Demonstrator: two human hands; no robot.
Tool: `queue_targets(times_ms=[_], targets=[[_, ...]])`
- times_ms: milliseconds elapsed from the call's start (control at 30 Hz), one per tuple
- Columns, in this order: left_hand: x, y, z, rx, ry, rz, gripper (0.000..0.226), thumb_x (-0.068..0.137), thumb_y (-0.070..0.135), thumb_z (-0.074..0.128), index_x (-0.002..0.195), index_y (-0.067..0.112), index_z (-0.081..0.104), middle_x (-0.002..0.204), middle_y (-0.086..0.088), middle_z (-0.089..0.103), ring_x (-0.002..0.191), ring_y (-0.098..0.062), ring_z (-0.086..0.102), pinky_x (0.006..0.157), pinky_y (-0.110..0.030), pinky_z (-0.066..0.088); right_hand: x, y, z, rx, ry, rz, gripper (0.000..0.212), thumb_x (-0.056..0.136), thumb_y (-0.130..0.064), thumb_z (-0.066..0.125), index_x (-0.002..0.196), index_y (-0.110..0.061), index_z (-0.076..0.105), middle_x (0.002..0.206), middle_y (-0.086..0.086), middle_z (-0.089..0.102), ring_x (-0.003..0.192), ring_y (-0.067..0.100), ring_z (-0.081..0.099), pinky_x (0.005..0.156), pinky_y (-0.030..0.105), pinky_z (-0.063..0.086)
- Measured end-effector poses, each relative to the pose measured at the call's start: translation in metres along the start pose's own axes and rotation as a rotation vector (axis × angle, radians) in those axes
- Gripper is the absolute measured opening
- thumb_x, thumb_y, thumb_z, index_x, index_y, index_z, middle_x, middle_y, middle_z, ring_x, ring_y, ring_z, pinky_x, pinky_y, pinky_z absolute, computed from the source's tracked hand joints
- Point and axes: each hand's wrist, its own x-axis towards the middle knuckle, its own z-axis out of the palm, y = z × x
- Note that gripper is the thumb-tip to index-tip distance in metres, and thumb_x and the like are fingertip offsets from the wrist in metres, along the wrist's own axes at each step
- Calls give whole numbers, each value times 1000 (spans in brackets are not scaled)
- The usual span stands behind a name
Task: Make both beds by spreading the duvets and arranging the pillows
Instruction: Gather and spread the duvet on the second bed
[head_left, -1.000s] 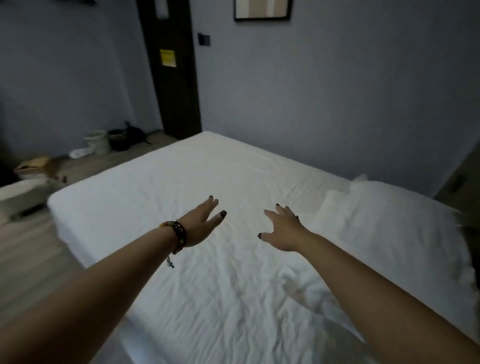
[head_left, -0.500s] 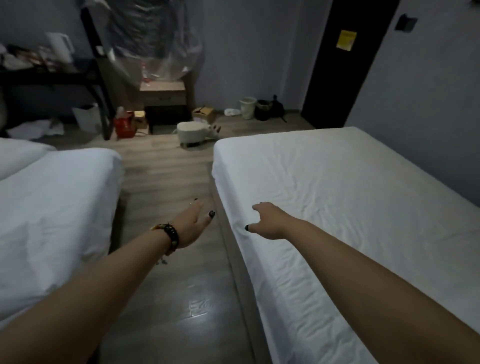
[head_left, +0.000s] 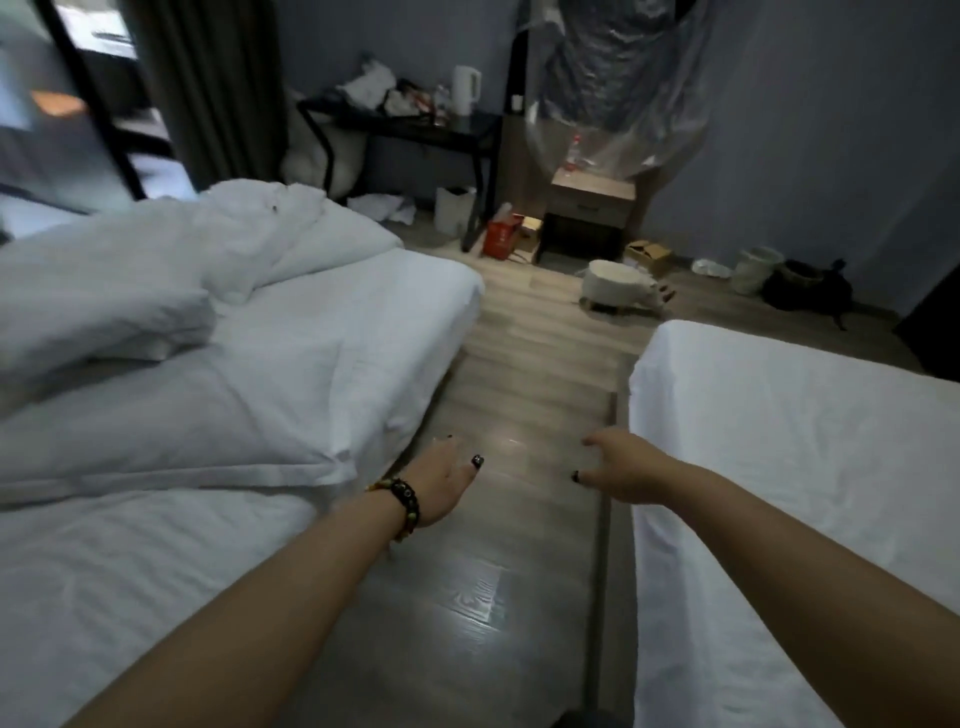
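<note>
A: Head view looks down the floor (head_left: 519, 364) between two beds. Where are the hands?

B: Both reach out over the gap, holding nothing. The left hand (head_left: 441, 480), with a bead bracelet (head_left: 402, 501) on its wrist, has its fingers loosely spread just beside the corner of the left bed (head_left: 130, 571). The right hand (head_left: 618, 470) hangs near the edge of the right bed (head_left: 805, 493), fingers relaxed and slightly curled.

A: And the bedding?

B: One duvet (head_left: 218, 244) lies bunched in a heap at the far end of the left bed. A pillow (head_left: 171, 415) lies flat nearer the camera, its corner reaching the bed's edge close to the left hand. The right bed shows only a wrinkled white sheet.

A: Anything beyond?

B: A black table (head_left: 410, 127) with a white kettle (head_left: 465, 91) on it stands by the far wall, a wooden nightstand (head_left: 589, 205) to its right.
</note>
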Motion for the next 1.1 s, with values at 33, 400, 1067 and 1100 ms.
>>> queue_targets(times_ms=[33, 400, 1067, 1100], targets=[[-6, -14, -4, -15, 18, -43, 64, 100, 48, 32, 149, 8, 23, 156, -8, 24, 144, -19, 21, 115, -26, 17, 11, -12, -1, -22, -14, -33, 67, 92, -39, 59, 147, -12, 33, 154, 10, 31, 140, 24, 31, 111, 32, 28], [-11, -102, -32, -259, 242, -512, 64, 101, 45, 32, 152, 11, 17, 159, -7, 17, 145, -20, 19, 115, -28, 17, 130, -119, 16, -171, -195, -438, 60, 91, -40, 60, 142, -15, 42, 147, 3, 42, 133, 22, 42, 102, 26, 35], [63, -123, -79, -507, 650, -792, 60, 100, 47, 34, 151, 18, 21, 157, -1, 22, 141, -17, 28, 113, -26, 22, 294, -223, -14, -252, -397, -789, 59, 92, -40, 59, 143, -15, 41, 149, 7, 36, 132, 24, 41, 105, 30, 34], [63, -130, -84, -514, 662, -802, 61, 100, 47, 34, 151, 18, 21, 157, -1, 21, 142, -17, 26, 115, -26, 21, 297, -235, -10, -258, -406, -807, 59, 92, -40, 59, 143, -15, 41, 149, 7, 36, 133, 23, 40, 106, 30, 33]])
